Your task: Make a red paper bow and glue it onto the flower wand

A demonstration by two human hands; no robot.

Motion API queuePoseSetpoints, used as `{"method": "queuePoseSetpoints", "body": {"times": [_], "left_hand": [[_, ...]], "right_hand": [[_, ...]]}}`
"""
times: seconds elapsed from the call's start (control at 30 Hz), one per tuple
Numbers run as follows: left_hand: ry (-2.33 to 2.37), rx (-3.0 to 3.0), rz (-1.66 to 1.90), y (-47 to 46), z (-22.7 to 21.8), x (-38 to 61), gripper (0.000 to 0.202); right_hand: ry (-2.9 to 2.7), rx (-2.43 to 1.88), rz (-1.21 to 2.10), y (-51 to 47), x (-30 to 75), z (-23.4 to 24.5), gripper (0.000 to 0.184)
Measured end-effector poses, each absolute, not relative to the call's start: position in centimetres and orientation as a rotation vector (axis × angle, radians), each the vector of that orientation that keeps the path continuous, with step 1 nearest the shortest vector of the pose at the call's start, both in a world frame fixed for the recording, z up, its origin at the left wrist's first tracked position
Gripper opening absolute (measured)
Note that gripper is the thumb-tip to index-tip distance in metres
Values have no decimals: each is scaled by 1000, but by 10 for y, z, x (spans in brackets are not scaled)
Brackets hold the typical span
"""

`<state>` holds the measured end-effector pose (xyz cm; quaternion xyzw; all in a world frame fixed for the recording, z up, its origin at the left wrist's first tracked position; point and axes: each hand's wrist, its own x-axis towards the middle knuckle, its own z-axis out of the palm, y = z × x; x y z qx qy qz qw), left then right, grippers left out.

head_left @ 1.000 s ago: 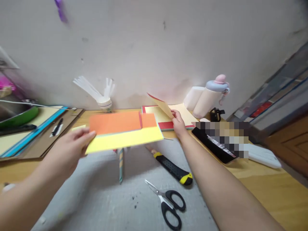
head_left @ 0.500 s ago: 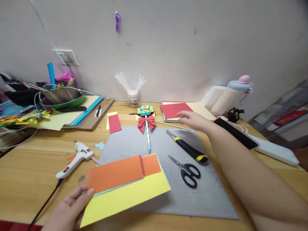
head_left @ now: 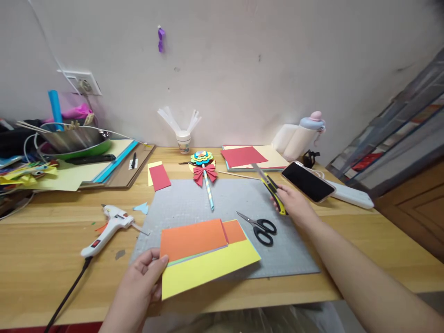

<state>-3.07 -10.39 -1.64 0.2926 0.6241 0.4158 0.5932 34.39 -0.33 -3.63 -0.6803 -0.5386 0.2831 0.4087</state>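
Observation:
My left hand (head_left: 147,277) grips the left edge of a stack of coloured paper (head_left: 211,268), yellow at the bottom with orange on top, above the mat's near edge. In my right hand (head_left: 289,199) is a black and yellow utility knife (head_left: 272,190), its blade pointing up and left. Between the two hands, black-handled scissors (head_left: 260,227) lie on the grey cutting mat (head_left: 239,196). A paper flower (head_left: 202,158) with a striped stem and red bow rests at the mat's far edge.
A white glue gun (head_left: 111,231) lies left of the mat. Red and cream sheets (head_left: 244,157) are stacked at the back, near a phone (head_left: 307,181) and a bottle (head_left: 312,121). A paper cup (head_left: 183,141) of clear sticks stands by the wall.
My right hand has come back from the red sheets and taken hold of the utility knife, lifting it off the mat. The paper stack in my left hand has shifted right.

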Motion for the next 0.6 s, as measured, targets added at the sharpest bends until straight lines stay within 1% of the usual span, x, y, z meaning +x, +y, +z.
{"method": "queuePoseSetpoints", "body": {"times": [0.07,0.13,0.23,0.33,0.37,0.47,0.53,0.6], "left_hand": [[1444,677,979,-103,-19,-29,40],[1451,685,976,-103,-22,-28,40],[1458,701,966,-104,-24,-28,40],[1458,701,945,-104,-26,-29,41],[1452,700,941,-103,-27,-29,42],[1439,710,938,-97,-28,-32,42],[1452,747,907,-90,-27,-35,45],[1455,827,839,-81,-24,-37,45]], "right_hand": [[-1221,-1634,878,-4,344,-31,33],[-1122,-1555,1021,-4,343,-28,33],[-1031,-1478,1156,0,341,-29,27],[-1000,-1451,1214,10,340,-36,23],[-1004,-1456,1214,14,340,-39,23],[-1067,-1521,1148,28,340,-49,32],[-1154,-1597,1044,36,343,-52,34],[-1265,-1682,892,43,347,-54,41]]}}
